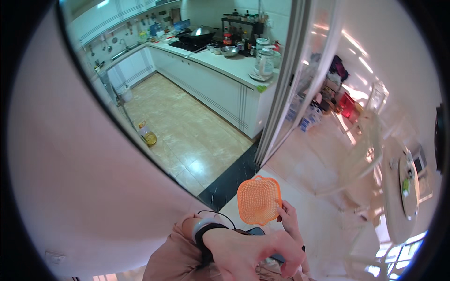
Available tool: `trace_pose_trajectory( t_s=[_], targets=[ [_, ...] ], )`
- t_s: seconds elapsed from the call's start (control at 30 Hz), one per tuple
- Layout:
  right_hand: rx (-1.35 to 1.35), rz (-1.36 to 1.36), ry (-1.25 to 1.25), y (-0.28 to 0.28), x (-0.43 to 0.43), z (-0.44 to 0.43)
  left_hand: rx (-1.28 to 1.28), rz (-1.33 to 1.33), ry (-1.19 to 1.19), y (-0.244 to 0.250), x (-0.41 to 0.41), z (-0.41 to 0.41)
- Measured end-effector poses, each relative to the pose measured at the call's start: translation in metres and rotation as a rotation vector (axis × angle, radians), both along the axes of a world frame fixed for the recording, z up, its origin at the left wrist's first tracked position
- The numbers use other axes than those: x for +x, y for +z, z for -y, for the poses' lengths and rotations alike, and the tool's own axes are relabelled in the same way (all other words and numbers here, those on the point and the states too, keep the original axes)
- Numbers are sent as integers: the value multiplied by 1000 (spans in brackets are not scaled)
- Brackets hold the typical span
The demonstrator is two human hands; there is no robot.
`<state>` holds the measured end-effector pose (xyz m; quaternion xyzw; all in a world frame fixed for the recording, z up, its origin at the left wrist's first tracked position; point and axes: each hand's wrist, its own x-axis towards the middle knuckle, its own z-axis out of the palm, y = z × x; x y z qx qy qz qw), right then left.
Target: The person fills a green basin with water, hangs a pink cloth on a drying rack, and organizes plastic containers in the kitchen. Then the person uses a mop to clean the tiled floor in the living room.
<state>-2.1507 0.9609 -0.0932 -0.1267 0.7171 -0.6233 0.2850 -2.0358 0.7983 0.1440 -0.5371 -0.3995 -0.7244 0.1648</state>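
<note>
An orange plastic mesh basket (258, 200) with small loop handles is held up in front of me, its hollow facing my view. My right hand (289, 217) grips its right rim between thumb and fingers. My left hand (251, 251) is raised close to the camera at the bottom, fingers bent and partly cut off by the frame edge. A pale bangle (205, 224) and a dark band (202, 237) circle the left wrist. Whether that hand holds anything is not visible. Behind it show a dark object and a thin black cable (225, 214).
Ahead, past a black threshold (228, 182) and a sliding door frame (281, 91), lies a kitchen with a long counter (225, 65). An oil jug (148, 136) stands on its floor. Left is a wall (88, 168); right are a chair (362, 151) and a round table (392, 196).
</note>
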Motion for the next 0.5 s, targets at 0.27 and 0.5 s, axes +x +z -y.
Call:
trace_pose_trajectory(
  t_s=[0.27,0.5],
  targets=[
    [31,-64,279,21,-177,100,-99,218,175,2,-118,58],
    [-78,-27,578,25,-249,256,87,-55,331,-3,-185,156]
  ],
)
